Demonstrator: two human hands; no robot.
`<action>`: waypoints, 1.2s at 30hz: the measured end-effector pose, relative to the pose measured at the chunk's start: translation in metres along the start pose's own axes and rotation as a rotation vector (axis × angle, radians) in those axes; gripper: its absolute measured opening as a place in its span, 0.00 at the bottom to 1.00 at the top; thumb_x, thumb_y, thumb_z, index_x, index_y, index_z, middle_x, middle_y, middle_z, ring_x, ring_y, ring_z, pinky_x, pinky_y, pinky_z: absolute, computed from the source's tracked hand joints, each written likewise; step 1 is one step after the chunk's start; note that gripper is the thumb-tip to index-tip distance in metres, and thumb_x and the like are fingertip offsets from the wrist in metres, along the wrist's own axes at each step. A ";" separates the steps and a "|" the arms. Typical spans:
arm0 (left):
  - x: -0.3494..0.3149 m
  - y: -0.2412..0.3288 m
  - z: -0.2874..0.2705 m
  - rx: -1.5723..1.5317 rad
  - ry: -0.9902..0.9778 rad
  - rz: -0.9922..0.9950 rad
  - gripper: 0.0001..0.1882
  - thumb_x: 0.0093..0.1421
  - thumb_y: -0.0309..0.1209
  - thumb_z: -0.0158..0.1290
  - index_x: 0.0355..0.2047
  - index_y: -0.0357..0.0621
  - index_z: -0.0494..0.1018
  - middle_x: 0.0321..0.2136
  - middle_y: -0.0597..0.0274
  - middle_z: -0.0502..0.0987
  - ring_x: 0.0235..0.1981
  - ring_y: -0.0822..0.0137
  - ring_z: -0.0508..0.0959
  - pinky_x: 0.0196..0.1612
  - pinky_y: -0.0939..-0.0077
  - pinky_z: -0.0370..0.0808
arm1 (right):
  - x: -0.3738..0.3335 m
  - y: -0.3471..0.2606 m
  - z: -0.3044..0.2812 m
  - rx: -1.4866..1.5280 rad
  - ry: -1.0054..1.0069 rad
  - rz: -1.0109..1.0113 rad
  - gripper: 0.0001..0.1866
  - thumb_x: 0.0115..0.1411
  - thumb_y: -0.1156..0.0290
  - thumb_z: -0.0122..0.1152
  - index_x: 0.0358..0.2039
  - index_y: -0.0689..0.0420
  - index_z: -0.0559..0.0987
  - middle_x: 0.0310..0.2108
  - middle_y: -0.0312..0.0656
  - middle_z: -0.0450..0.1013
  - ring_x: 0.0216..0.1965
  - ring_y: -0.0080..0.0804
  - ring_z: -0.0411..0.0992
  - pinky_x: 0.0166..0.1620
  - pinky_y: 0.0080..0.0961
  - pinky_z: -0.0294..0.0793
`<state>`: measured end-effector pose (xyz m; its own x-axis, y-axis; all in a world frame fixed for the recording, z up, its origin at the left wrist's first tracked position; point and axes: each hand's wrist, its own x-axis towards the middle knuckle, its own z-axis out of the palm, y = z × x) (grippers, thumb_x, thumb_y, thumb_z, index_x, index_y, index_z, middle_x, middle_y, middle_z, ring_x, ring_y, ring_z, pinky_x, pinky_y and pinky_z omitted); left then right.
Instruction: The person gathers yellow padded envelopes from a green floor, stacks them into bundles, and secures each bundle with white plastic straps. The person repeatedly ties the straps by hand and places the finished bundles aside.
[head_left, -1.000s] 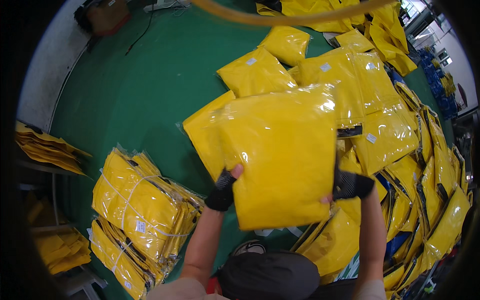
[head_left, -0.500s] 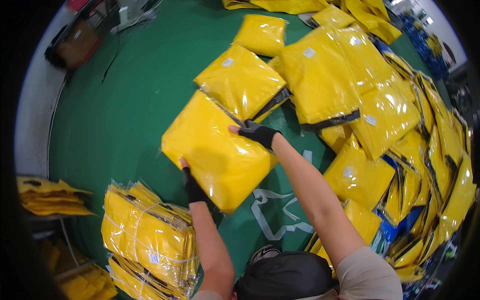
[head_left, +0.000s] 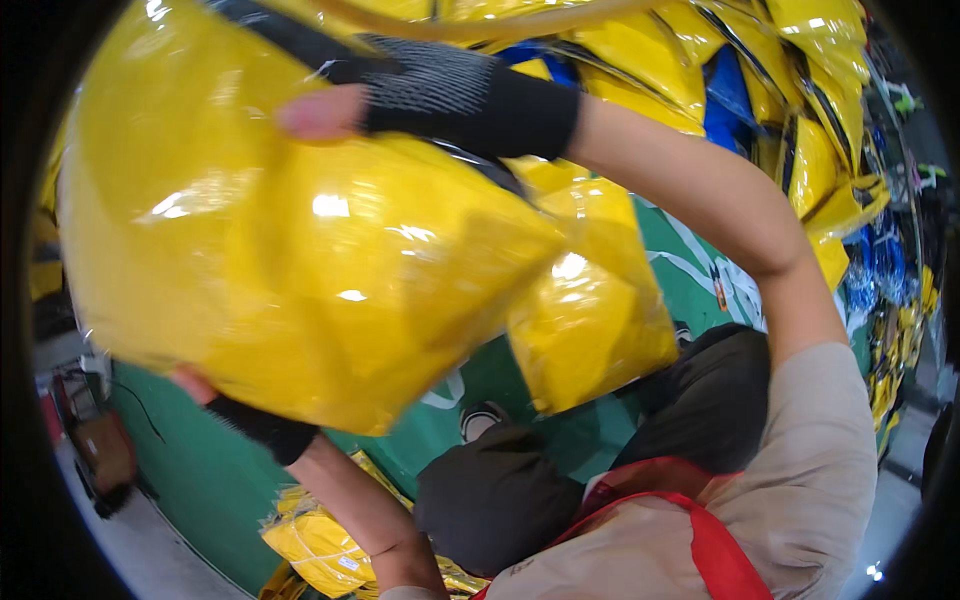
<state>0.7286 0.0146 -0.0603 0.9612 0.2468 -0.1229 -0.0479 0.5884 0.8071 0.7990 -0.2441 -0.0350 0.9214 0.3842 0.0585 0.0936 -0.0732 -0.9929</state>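
A large flat yellow package in clear shiny plastic, with a dark strip along its upper edge, is lifted close to me. My right hand, in a black fingerless glove with grey grip lines, holds its upper edge, thumb on the near face. My left hand, also gloved, grips the lower left edge; its other fingers are hidden behind the package. Just to the right and below, another yellow plastic-wrapped package stands slanted near my knee; whether it touches the held one I cannot tell.
A heap of yellow packages with blue pieces among them spreads across the far right. By my left forearm lies a tied bundle of yellow packages. White strips lie on the green floor. A brown box stands far left.
Both hands have raised the yellow package from low over the floor to close before me, keeping their grip. My view has tilted, so my legs and torso now show.
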 end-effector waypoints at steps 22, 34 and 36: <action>-0.105 -0.176 0.177 1.800 -1.128 0.283 0.42 0.55 0.45 0.49 0.61 0.34 0.43 0.58 0.37 0.50 0.60 0.41 0.48 0.61 0.57 0.45 | -0.328 0.132 -0.084 0.212 0.681 0.718 0.35 0.48 0.48 0.59 0.51 0.57 0.63 0.49 0.56 0.61 0.51 0.53 0.60 0.54 0.38 0.59; -0.101 -0.259 0.165 1.953 -1.344 0.517 0.39 0.53 0.56 0.42 0.60 0.50 0.47 0.55 0.32 0.52 0.55 0.29 0.52 0.54 0.32 0.43 | -0.316 0.151 -0.055 -0.352 0.428 0.487 0.49 0.37 0.35 0.60 0.58 0.39 0.53 0.61 0.58 0.41 0.60 0.66 0.39 0.54 0.67 0.37; -0.099 -0.266 0.150 1.923 -1.317 0.563 0.40 0.52 0.57 0.42 0.60 0.50 0.47 0.56 0.34 0.53 0.55 0.30 0.52 0.53 0.31 0.43 | -0.315 0.163 -0.055 -0.405 0.412 0.468 0.49 0.38 0.35 0.60 0.58 0.42 0.53 0.59 0.62 0.43 0.59 0.68 0.40 0.55 0.64 0.38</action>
<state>0.6868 -0.2824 -0.1764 0.5845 -0.8006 -0.1319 -0.7910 -0.5985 0.1269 0.5452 -0.4276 -0.2092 0.9584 -0.1407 -0.2483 -0.2852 -0.5088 -0.8123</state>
